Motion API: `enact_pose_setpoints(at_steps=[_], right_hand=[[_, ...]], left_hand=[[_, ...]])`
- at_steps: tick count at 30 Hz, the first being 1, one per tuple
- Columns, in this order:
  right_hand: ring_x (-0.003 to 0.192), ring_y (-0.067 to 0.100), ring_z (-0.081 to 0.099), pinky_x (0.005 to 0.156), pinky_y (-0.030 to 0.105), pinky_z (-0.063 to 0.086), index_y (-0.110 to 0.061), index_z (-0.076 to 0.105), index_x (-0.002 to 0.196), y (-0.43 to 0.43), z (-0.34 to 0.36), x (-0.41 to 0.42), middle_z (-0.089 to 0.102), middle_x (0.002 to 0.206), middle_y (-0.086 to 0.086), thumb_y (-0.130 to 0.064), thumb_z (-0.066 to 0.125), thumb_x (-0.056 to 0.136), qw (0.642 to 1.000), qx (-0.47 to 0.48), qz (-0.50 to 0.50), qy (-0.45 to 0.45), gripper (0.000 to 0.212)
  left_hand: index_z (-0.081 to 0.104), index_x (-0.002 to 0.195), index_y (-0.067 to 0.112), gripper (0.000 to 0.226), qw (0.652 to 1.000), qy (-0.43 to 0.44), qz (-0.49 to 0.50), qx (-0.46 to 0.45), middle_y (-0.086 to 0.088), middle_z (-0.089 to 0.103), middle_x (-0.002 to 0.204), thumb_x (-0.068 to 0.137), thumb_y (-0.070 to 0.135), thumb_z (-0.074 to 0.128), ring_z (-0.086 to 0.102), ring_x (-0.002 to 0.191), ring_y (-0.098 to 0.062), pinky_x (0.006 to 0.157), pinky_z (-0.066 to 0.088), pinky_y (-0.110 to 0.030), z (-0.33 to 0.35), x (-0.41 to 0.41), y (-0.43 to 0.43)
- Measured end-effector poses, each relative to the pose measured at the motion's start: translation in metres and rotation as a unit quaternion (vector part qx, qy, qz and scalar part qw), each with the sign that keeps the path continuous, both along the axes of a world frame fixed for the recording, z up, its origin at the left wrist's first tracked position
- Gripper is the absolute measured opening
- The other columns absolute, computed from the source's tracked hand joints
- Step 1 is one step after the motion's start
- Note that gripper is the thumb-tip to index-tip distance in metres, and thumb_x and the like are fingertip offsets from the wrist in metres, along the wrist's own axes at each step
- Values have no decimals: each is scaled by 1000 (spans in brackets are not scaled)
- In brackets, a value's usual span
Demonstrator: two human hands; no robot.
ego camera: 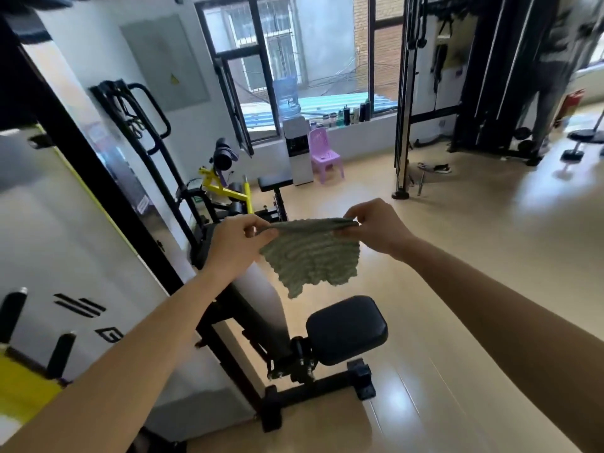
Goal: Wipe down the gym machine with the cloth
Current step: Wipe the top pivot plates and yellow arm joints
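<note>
Currently, the left hand (240, 238) and the right hand (376, 225) are each pinching an upper corner of the cloth (310, 256) between thumb and curled fingers. Both grips are closing on fabric alone and are stretching its top edge into a taut, rolled band. The cloth is hanging in the air in front of the person, above the black seat pad (346, 328) of the gym machine (313, 389) and touching neither. Judging from this pose, the likely fault is a corner slipping out of one shallow pinch while the hands are regathering the cloth for wiping, dropping it to the floor (457, 256), where it would be picking up dust. The cloth is showing grey-green, ribbed in horizontal rows, limp, with a wavy, uneven lower edge.
</note>
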State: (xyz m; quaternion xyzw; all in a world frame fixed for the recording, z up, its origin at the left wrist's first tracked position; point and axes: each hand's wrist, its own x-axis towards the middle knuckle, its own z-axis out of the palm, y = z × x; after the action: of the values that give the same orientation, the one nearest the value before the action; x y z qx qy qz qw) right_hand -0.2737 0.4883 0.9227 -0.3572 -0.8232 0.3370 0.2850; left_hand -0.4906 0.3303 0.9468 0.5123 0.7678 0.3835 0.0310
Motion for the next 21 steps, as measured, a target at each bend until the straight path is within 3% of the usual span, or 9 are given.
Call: enact_pose_setpoints(at_steps=[2, 4, 6, 8, 10, 14, 17, 21], right_hand=[[64, 11, 55, 58, 21, 43, -14, 80, 87, 10, 14, -16, 67, 70, -2, -18, 80, 82, 998, -33, -7, 55, 7], [60, 17, 58, 51, 24, 45, -11, 78, 94, 16, 36, -34, 68, 69, 5, -13, 78, 84, 986, -99, -5, 133, 10], [60, 20, 63, 50, 25, 52, -4, 75, 102, 19, 62, -52, 70, 76, 12, -6, 74, 87, 957, -186, 19, 222, 15], [75, 25, 68, 68, 33, 62, -1, 72, 109, 25, 91, -71, 73, 94, 20, -2, 71, 88, 917, -250, 59, 306, 21], [88, 28, 68, 83, 38, 62, 2, 68, 117, 33, 120, -92, 71, 108, 23, 0, 69, 89, 869, -292, 101, 386, 28], [86, 25, 70, 85, 38, 62, 6, 63, 120, 43, 176, -125, 70, 104, 19, 2, 67, 91, 823, -271, 162, 472, 30], [89, 26, 72, 82, 37, 62, 3, 67, 112, 48, 214, -139, 71, 104, 16, 2, 70, 89, 801, -240, 186, 517, 22], [97, 27, 73, 81, 36, 62, -5, 72, 104, 53, 246, -154, 75, 102, 10, 0, 72, 88, 789, -200, 217, 540, 16]], left_hand=[[75, 83, 29, 11, 997, 23, 46, 50, 6, 63, 67, 88, 39, 76, 56, 62, -10, 64, 48, -34, 16, -9, 9], [73, 82, 30, 11, 991, 15, 67, 118, 7, 67, 66, 88, 39, 76, 64, 64, -11, 66, 55, -34, 38, -13, 18], [74, 82, 30, 9, 976, -77, 57, 197, 2, 74, 72, 88, 36, 77, 72, 67, -19, 71, 62, -41, 63, -16, 29], [74, 85, 28, 4, 950, -158, 47, 265, -2, 77, 78, 88, 27, 76, 75, 73, -24, 78, 62, -48, 93, -20, 40], [72, 87, 20, 9, 923, -218, 36, 316, -5, 77, 79, 92, 12, 73, 73, 73, -22, 79, 60, -44, 126, -22, 48], [72, 88, 15, 9, 890, -223, 41, 396, -9, 77, 87, 92, 7, 72, 72, 83, -24, 84, 60, -38, 186, -26, 59], [72, 86, 17, 8, 866, -217, 41, 448, -4, 75, 88, 91, 11, 74, 70, 81, -15, 72, 57, -26, 220, -28, 65], [68, 79, 17, 14, 834, -184, 70, 515, 1, 70, 77, 91, 14, 74, 66, 74, -12, 67, 52, -24, 236, -16, 71]])
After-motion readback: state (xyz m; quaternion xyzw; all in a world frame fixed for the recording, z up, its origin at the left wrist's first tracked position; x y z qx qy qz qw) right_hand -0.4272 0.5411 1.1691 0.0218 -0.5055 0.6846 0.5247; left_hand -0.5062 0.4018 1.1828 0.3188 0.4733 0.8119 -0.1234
